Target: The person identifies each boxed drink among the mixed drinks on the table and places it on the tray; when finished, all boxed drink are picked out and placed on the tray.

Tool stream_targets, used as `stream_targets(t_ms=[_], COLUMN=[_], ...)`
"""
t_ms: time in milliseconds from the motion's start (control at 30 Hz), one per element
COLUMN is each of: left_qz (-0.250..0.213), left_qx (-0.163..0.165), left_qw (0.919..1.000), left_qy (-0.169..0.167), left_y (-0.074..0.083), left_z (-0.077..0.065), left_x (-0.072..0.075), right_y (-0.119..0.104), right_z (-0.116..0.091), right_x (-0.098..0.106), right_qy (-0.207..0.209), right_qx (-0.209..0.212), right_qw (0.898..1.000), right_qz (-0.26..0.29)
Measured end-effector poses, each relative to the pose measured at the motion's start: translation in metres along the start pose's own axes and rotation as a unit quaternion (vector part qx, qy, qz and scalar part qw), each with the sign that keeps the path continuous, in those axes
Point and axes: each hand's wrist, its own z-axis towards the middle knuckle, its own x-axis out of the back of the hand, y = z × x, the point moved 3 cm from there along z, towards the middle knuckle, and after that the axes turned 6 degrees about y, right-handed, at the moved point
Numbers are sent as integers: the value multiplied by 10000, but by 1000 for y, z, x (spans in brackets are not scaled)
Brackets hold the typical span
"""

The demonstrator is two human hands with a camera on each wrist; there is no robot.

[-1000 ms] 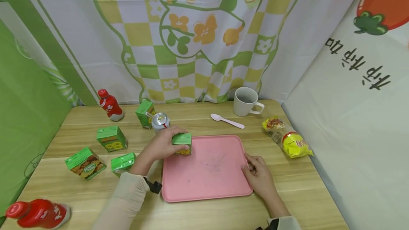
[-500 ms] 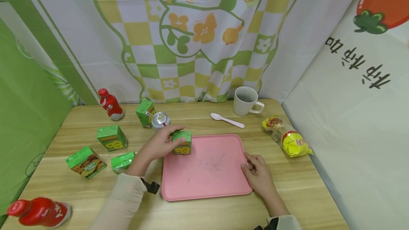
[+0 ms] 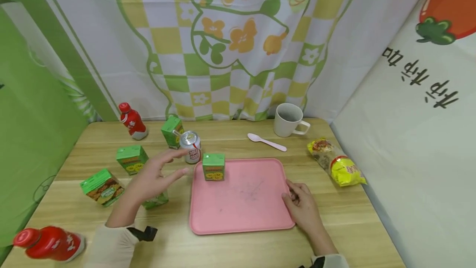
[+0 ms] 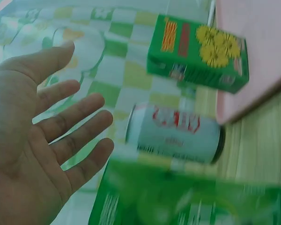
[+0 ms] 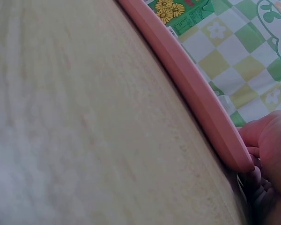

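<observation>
A green drink carton [image 3: 213,168] with yellow flowers stands upright on the pink tray [image 3: 245,202], in its back left corner. My left hand [image 3: 154,179] is off to the left of the tray with fingers spread and nothing in them; the left wrist view shows its bare palm [image 4: 33,150]. Beneath that hand another green carton [image 3: 156,200] is partly hidden. A white and red can [image 3: 192,148] stands just beyond the fingertips. My right hand [image 3: 302,206] grips the tray's right edge, thumb on the rim and fingers curled below it.
More green cartons stand at the left, one [image 3: 132,159] behind the left hand and another [image 3: 103,187] nearer. Red bottles are at the back left [image 3: 132,121] and front left [image 3: 50,243]. A pink spoon [image 3: 267,142], a mug [image 3: 288,120] and a yellow snack bag [image 3: 336,162] lie beyond the tray.
My left hand has let go of the carton on the tray and moved left, over the other cartons. The right hand stays at the tray's edge.
</observation>
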Motion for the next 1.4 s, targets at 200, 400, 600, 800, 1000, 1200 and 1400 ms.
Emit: stream_targets(t_ms=[200,400,600,800,1000,1200,1400], left_qz=[235,363,444,250,189,95,243], left_qx=[201,381,583,811,1051,1179,1157], left_qw=[9991,9977,9963,9953,9935,9923,9921], left_qy=[282,423,440,470,390,365,414], left_y=[-10,-19,-33,-48,-54,-58,-61], left_z=[-23,-41,-54,-61,-68,-72,-74], left_x=[20,26,29,27,24,23,22], right_y=[0,-1,0,2,1,-1,-1], right_z=[0,-1,-2,-1,-1,-1,-1], right_x=[1,1,0,0,0,1,0], right_qy=[6,28,39,54,27,-15,56], right_qx=[22,-2,75,77,76,41,135], right_qw=[10000,10000,10000,10000,9999,9999,9999], right_qz=[26,14,34,30,-65,-117,-54])
